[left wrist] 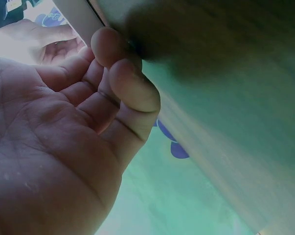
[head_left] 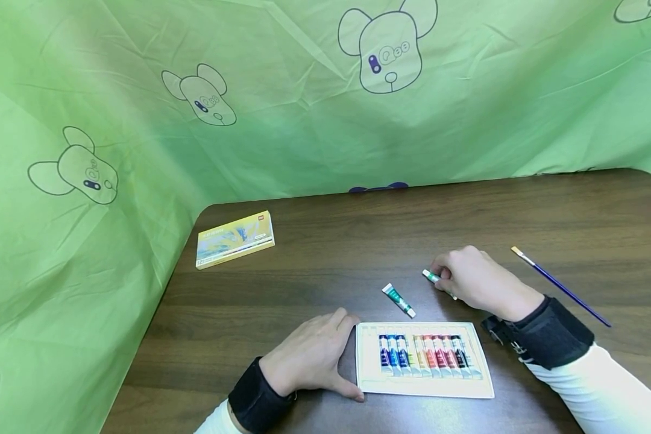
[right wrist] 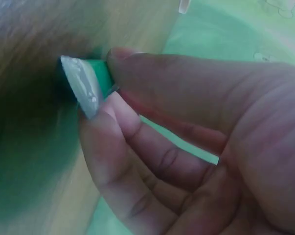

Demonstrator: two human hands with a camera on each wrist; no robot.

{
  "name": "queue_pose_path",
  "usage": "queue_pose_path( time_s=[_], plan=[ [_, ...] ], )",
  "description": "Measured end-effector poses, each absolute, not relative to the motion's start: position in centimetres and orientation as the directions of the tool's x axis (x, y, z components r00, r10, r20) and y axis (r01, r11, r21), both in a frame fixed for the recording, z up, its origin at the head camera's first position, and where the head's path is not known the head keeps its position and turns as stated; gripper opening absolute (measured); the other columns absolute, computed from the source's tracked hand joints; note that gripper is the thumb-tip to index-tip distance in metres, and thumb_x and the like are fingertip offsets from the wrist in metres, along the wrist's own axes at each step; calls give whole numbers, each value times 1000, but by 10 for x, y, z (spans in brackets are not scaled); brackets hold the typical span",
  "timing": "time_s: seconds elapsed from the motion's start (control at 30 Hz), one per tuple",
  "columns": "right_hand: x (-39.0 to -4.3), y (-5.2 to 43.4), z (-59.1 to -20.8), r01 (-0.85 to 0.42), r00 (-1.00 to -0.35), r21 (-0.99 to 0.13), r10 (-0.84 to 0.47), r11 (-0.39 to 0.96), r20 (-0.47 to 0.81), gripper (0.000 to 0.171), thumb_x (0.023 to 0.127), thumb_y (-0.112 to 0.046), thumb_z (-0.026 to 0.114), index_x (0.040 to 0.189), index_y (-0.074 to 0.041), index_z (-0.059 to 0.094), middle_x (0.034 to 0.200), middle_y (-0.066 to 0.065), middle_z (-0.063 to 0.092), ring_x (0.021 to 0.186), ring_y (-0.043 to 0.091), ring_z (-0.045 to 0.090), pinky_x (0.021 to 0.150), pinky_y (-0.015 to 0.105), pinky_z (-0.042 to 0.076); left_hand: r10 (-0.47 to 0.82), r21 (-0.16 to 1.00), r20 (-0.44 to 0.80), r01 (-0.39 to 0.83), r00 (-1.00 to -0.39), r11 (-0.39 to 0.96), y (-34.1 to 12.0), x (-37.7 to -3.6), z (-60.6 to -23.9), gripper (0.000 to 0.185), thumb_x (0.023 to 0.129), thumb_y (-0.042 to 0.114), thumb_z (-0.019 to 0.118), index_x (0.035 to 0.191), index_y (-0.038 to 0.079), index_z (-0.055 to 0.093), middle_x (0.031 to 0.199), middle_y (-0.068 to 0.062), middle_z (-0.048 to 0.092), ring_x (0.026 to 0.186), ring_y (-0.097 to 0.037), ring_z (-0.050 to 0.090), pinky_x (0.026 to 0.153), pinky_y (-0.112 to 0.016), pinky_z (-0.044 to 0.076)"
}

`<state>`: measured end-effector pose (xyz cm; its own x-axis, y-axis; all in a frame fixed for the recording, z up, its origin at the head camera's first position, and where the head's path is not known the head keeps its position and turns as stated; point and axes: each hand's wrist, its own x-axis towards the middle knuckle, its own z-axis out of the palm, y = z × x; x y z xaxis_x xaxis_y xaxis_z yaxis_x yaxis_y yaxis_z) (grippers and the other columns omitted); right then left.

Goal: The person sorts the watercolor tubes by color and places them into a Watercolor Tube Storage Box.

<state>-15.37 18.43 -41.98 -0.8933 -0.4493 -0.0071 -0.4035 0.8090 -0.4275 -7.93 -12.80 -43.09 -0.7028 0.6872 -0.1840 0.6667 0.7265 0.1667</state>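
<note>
Between thumb and fingers, my right hand (head_left: 480, 280) pinches a small green paint tube (right wrist: 101, 76) just over or on the tabletop; its white cap points up-left in the head view. The right wrist view shows the tube's flat crimped end jutting from the fingertips. Another green paint tube (head_left: 398, 300) lies on the table, left of that hand. A white tray (head_left: 369, 361) holds a row of several paint tubes in blue, yellow, red and black. My left hand (head_left: 316, 352), thumb and fingers spread apart, rests against the tray's left edge.
A yellow and blue box (head_left: 235, 239) lies at the table's back left. Right of my right hand is a blue-handled paintbrush (head_left: 561, 286). Green cloth (head_left: 282, 120) with bear drawings hangs behind and left of the brown table (head_left: 331, 241).
</note>
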Motion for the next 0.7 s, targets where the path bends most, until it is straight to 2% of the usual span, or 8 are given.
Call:
queue_pose_path(
  time_s=[0.47,0.7],
  plan=[
    [-149,181,-418,-336,-927,-418,-374,844,-8,6,85,-5,78,90,-5,77,72,-4,64,63,10,52,56,30,42,684,175,-198,661,-702,729,-129,-80,-431,102,68,76,85,142,13,55,111,5,58,92,-5,51,92,-26,53],
    [-143,175,-413,-272,-948,-494,-317,826,-8,9,86,-8,75,93,-5,78,73,-4,69,63,8,56,56,28,43,685,179,-195,662,-702,728,-128,-80,-430,101,68,76,85,142,13,54,111,5,58,93,-5,51,92,-26,53]
  ],
)
